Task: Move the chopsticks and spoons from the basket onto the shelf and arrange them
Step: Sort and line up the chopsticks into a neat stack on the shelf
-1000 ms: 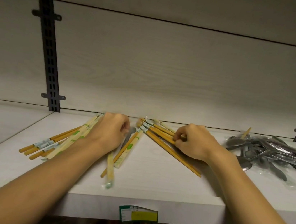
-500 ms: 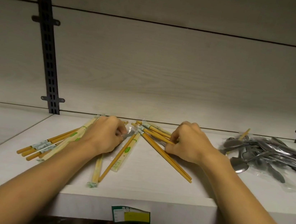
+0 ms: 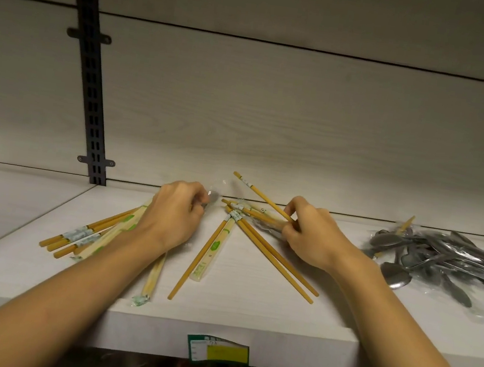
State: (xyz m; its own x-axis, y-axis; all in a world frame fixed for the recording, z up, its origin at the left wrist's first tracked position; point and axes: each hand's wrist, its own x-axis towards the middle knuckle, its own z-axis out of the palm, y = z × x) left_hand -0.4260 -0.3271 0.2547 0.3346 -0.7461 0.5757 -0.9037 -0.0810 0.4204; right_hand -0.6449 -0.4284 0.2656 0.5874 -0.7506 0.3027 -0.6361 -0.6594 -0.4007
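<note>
Looking down from the head camera, both forearms reach over the near edge of a pale wooden shelf (image 3: pixel 248 316) toward its far side. The right hand (image 3: pixel 309 238) has its fingers (image 3: pixel 292 213) curled round a raised pair of chopsticks (image 3: pixel 259 193), which tilts up and away to the left, its far tip above the line where the shelf meets the back wall. The left hand (image 3: pixel 173 216) is curled knuckles-up over a wrapped spoon (image 3: pixel 212 199); only the shiny bowl in clear plastic shows just right of the knuckles, so the fingers seem to grip it, though how tightly cannot be told.

Between the hands, loose chopsticks (image 3: pixel 274 257) fan out from a cluster of banded ends near the wall, two long ones running toward the near right. A single stick and a paper-sleeved pair (image 3: pixel 213 249) lie just left of them, pointing toward the near edge. Another sleeved pair (image 3: pixel 153 276) comes out from under the left wrist. Farther left, a bundle of banded chopsticks (image 3: pixel 73 238) lies slanted, partly under the left forearm.

On the far right of the shelf sits a heap of metal spoons (image 3: pixel 446 261) in clear wrapping, well apart from the chopsticks.

A green and yellow price tag (image 3: pixel 218 351) hangs on the shelf's front edge. A black slotted upright (image 3: pixel 91 71) is fixed to the back wall on the left
</note>
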